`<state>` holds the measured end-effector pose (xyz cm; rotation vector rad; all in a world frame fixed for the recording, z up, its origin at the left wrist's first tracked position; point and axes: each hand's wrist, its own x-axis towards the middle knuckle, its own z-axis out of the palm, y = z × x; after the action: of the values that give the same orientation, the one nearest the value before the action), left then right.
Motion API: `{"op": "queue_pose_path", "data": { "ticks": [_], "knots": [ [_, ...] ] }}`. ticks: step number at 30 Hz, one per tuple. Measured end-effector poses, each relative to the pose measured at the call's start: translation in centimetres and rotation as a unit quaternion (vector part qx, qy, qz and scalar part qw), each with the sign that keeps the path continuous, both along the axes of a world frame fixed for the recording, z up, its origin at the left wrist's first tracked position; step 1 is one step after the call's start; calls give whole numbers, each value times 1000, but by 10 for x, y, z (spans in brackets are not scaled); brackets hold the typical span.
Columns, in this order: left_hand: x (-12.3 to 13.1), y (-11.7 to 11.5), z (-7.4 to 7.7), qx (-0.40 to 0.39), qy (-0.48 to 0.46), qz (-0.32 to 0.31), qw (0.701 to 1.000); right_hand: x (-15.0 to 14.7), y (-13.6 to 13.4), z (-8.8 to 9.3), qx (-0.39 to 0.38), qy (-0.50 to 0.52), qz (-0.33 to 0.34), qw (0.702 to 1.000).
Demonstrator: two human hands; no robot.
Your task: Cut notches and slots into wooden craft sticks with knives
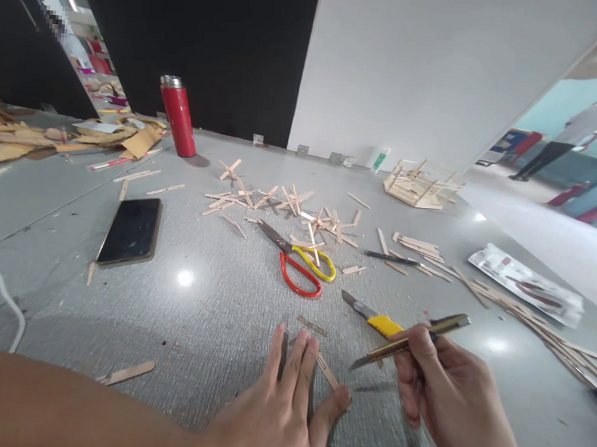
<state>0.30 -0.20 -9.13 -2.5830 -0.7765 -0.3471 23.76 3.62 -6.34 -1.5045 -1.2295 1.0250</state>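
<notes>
My left hand (284, 403) lies flat on the grey floor with fingers stretched out, pressing down a small wooden stick (328, 374) between fingers and thumb. My right hand (440, 391) is closed round a metal utility knife (412, 341), its blade tip pointing down-left toward the stick. A second cutter with a yellow slider (371, 314) lies on the floor just above my hands. Red-and-yellow scissors (301, 264) lie further ahead.
Several wooden sticks (279, 202) lie scattered ahead, with a stick-built frame (418, 184) beyond. A phone (130, 231), a red flask (178, 116), cardboard scraps (57, 137), a printed packet (525, 283) and a white cable (9, 302) are around. A person stands far right.
</notes>
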Motion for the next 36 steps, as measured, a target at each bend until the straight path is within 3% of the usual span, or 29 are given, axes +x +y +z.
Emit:
{"op": "queue_pose_path", "data": {
  "ticks": [7,15,24,28,31,33,36],
  "knots": [
    [1,1,-1,15,-1,9,1000,-7,3,3,-24,-6,72,997],
    [2,1,-6,21,-12,9,1000,-12,-4,2,-17,29,26,999],
    [2,1,-4,28,-14,7,999,-11,-4,-3,-54,14,41,998],
    [2,-1,-7,34,-38,12,999,-12,-11,-9,55,-114,47,991],
    [3,-3,-10,20,-40,16,999,-11,-14,-15,174,-194,124,958],
    [3,-3,-11,8,-37,21,999,-9,-14,-18,206,-205,186,939],
    [2,-3,-9,4,-38,24,999,-4,-12,-20,290,-262,193,900]
  ]
}}
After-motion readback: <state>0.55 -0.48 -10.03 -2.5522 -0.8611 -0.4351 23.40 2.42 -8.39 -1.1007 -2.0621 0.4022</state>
